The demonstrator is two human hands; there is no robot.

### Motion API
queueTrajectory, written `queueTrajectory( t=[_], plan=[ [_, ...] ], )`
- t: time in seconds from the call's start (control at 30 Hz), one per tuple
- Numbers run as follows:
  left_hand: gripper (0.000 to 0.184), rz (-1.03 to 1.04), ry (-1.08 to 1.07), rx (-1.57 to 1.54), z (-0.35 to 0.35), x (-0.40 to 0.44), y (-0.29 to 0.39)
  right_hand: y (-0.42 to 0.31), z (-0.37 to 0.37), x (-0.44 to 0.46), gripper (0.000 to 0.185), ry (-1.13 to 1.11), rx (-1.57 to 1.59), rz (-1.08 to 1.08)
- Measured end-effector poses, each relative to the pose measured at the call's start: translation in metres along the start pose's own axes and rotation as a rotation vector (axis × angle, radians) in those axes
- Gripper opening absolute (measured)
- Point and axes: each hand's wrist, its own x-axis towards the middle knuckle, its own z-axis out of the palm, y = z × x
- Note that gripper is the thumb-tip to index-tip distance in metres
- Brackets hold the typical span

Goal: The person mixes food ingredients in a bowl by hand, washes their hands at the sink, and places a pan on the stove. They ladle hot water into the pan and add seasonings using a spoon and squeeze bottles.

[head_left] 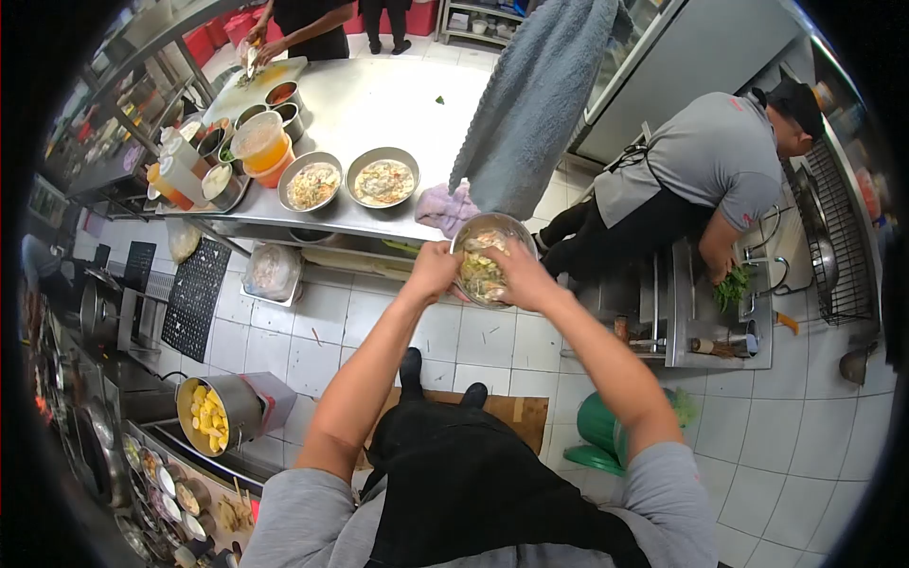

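A round metal bowl [529,237] is held up in front of me, just off the counter's near edge. It contains a pale shredded food mix [482,269] with green and orange bits. My left hand [435,272] is closed on the bowl's left rim. From the right side, my right hand [522,275] reaches inside, its fingers curled into the shredded mix and their tips partly hidden by it. Two similar metal bowls of shredded mix, a left one [311,184] and a right one [383,180], stand on the counter beyond my left hand.
On the white counter [398,99] are a lilac cloth [449,208], orange-filled tubs [262,147] and squeeze bottles [180,175]. A grey towel [540,104] hangs close by. One co-worker [696,170] handles greens [733,287] at the right sink; another [308,28] works at the far counter.
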Motion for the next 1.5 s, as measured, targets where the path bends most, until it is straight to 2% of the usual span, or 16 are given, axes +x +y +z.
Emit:
queueTrajectory(
  t=[0.13, 0.23, 0.27, 0.4, 0.5, 0.53, 0.63, 0.8, 0.93, 0.97, 1.03, 1.13, 1.23, 1.27, 1.4, 1.5],
  plan=[
    [0.023, 0.021, 0.087, -0.098, 0.012, 0.001, -0.026, 0.017, 0.039, 0.021, 0.070, 0.134, 0.143, 0.259],
    [0.021, -0.040, 0.136, -0.150, 0.002, 0.005, -0.025, 0.005, 0.015, 0.012, 0.069, 0.136, 0.109, 0.003],
    [0.021, -0.052, 0.105, -0.165, -0.003, 0.004, -0.020, 0.011, 0.005, 0.011, 0.069, -0.090, 0.181, -0.045],
    [0.024, -0.078, -0.040, -0.074, -0.005, 0.000, -0.011, 0.005, 0.009, 0.022, 0.064, 0.052, 0.214, -0.161],
    [0.023, -0.094, -0.040, -0.054, -0.006, -0.004, -0.017, 0.024, 0.032, 0.046, 0.063, -0.182, -0.002, -0.054],
    [0.022, -0.075, 0.012, -0.089, -0.008, -0.006, -0.017, 0.036, 0.034, 0.046, 0.065, -0.089, -0.019, -0.119],
    [0.022, -0.014, 0.172, -0.207, -0.012, -0.014, -0.013, 0.007, 0.012, 0.024, 0.065, 0.172, 0.119, -0.061],
    [0.022, 0.036, 0.184, -0.175, -0.004, -0.010, -0.030, -0.021, 0.046, 0.041, 0.070, 0.103, 0.544, 0.414],
    [0.022, -0.017, 0.181, -0.238, -0.021, -0.013, -0.016, -0.009, 0.031, 0.042, 0.072, 0.236, 0.323, -0.032],
    [0.022, -0.027, 0.140, -0.254, -0.030, -0.013, -0.012, -0.011, 0.004, 0.041, 0.073, -0.010, 0.361, -0.010],
    [0.019, -0.058, 0.065, -0.184, -0.035, -0.013, 0.000, -0.011, -0.018, 0.049, 0.071, 0.012, 0.380, 0.009],
    [0.017, -0.072, -0.033, -0.080, -0.038, 0.002, 0.000, -0.001, 0.027, 0.068, 0.059, -0.005, 0.148, -0.203],
    [0.017, -0.099, -0.043, 0.023, -0.048, -0.004, 0.005, -0.005, 0.021, 0.074, 0.059, -0.289, -0.005, -0.255],
    [0.018, -0.076, -0.028, -0.011, -0.053, -0.004, 0.001, -0.005, 0.015, 0.068, 0.070, -0.177, -0.021, -0.258],
    [0.020, 0.098, 0.170, -0.089, -0.036, -0.012, 0.001, -0.035, 0.033, 0.053, 0.080, -0.045, 0.021, 0.264],
    [0.020, 0.159, 0.294, -0.124, -0.025, -0.013, -0.019, -0.020, 0.081, 0.079, 0.074, 0.115, 0.552, 0.458]
  ],
)
